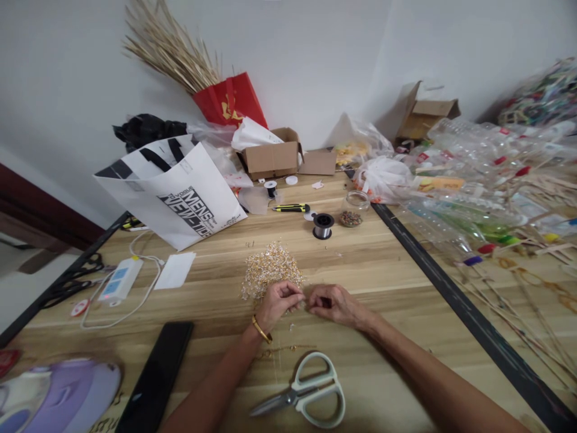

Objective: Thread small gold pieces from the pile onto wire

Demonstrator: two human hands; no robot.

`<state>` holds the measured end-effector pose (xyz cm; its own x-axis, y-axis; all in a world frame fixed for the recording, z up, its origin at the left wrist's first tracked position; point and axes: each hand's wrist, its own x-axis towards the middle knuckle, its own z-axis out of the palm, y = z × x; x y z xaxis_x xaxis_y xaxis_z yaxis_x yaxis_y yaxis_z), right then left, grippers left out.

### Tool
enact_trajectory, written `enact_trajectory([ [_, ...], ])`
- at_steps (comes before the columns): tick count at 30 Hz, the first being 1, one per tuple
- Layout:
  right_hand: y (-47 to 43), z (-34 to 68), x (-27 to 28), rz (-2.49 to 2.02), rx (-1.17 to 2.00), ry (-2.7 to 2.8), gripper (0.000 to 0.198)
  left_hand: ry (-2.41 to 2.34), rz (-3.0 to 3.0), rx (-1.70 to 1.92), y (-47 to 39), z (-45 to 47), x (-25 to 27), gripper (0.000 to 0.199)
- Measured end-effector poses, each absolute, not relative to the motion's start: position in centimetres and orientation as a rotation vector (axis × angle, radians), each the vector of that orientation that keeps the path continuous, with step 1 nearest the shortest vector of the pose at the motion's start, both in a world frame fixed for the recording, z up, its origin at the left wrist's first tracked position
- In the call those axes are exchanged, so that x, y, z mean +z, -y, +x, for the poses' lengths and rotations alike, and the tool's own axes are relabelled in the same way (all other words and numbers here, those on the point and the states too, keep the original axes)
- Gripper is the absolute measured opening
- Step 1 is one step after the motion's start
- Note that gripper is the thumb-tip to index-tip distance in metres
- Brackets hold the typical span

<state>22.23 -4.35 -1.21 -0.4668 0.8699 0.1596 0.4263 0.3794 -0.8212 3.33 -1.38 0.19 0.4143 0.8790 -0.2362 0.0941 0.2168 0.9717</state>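
Note:
My left hand [282, 304], with a gold bracelet [261, 329] at the wrist, is closed in a pinch at the near edge of a pile of small gold and clear beads [273, 264]. Close to its right, my right hand [332, 304] is also closed, fingertips drawn together. What either hand pinches is too small to make out. Below them lies a thin gold chain [291, 347]. White-handled scissors [311, 394] rest nearer to me, blades pointing left.
Beyond the beads are a wire spool [323, 227], a yellow-black utility knife [291, 208] and a jar of beads [351, 218]. A white bag [180, 198], power strip [121, 281] and black phone [155, 379] are left. Plastic bottles [444, 231] crowd the right.

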Motion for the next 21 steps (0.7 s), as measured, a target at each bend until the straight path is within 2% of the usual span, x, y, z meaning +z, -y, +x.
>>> enact_trajectory([
  [21, 4.36, 22.37, -1.02, -1.1, 0.973, 2.067, 0.01, -0.941, 1.278, 0.646, 1.46, 3.43, 0.22, 0.032],
])
